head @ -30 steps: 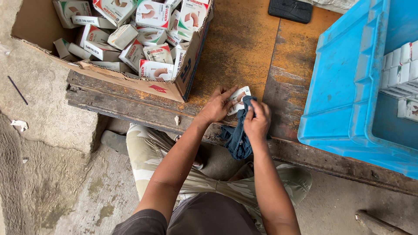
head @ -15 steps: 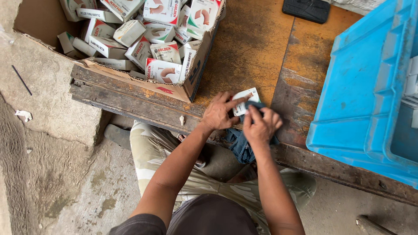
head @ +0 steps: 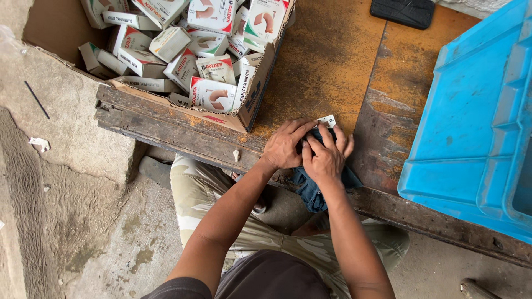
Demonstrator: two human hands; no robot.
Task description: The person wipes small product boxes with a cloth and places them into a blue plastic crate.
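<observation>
Concrete floor [head: 66,221] fills the left of the frame, and at about ten o'clock from the hands an open brown cardboard carton [head: 252,99] sits on the worn, rust-stained wooden desk [head: 327,61], heaped with small white printed cardboard boxes [head: 213,94]. At the centre, the person's left hand [head: 284,147] lies flat, fingers [head: 296,128] pressed together and pointing toward one o'clock, bearing down on one small white box [head: 328,120], of which only a corner shows at twelve o'clock of the knuckles. Just beside it, touching, the right hand [head: 327,158] bunches a dark blue cloth [head: 310,191], fingers [head: 339,138] slightly spread and curled over the fabric; the cloth trails off the desk edge toward six o'clock. The step in hand appears to be wiping the box while it is pinned to the desk. The next move would likely call for lifting the palm and turning the box so that another face meets the cloth. At three o'clock stands a large bright blue plastic crate [head: 471,122]; a flat black object [head: 402,11] lies at one o'clock, well apart.
</observation>
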